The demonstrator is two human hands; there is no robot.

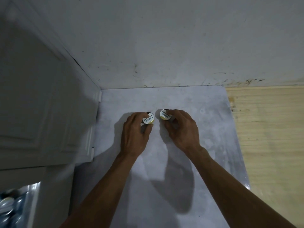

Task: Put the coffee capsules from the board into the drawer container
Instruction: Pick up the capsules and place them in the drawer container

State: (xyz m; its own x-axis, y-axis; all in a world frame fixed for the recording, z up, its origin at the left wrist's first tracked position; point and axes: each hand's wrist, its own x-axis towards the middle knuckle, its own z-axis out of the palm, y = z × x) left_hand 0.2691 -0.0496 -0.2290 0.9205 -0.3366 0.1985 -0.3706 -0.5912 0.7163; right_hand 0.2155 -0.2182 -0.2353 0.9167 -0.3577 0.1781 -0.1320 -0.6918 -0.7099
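Two coffee capsules with white printed lids sit side by side on the pale grey board (189,99). My left hand (134,130) has its fingers closed around the left capsule (148,119). My right hand (181,127) grips the right capsule (165,114) in the same way. Both capsules are near the middle of the board, a short gap between them. At the bottom left the open drawer container (24,191) shows several shiny capsule lids (6,209) inside it.
A white panelled cabinet door (41,112) stands along the board's left side. The stained white wall (164,46) rises behind the board. A light wooden surface (271,137) lies to the right of the board.
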